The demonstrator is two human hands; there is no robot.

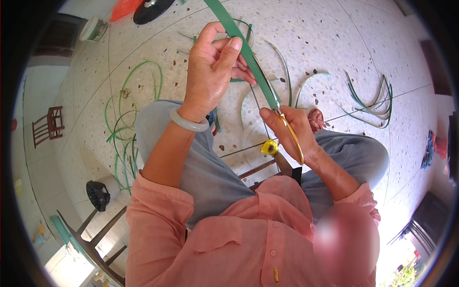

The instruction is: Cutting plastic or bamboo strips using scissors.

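Between the thumb and fingers of my left hand (213, 67) is a flat green strap (249, 56), which runs from the top edge of the view down toward my right hand (297, 130). That hand is closed on a pair of scissors (292, 134) with gold-coloured handles. The scissor blades lie along the lower end of the strap, partly hidden by it. A pale bangle (189, 123) circles my left wrist. Below the scissors, a yellow tape measure (269, 148) sits near my lap, beside a wooden stool part.
Loose green strips lie in loops on the speckled floor to the left (125, 115) and in a bundle at the right (389, 103). A white bucket (94, 29) and a black round object (152, 10) stand at the upper left. Wooden chairs (49, 126) are at the left.
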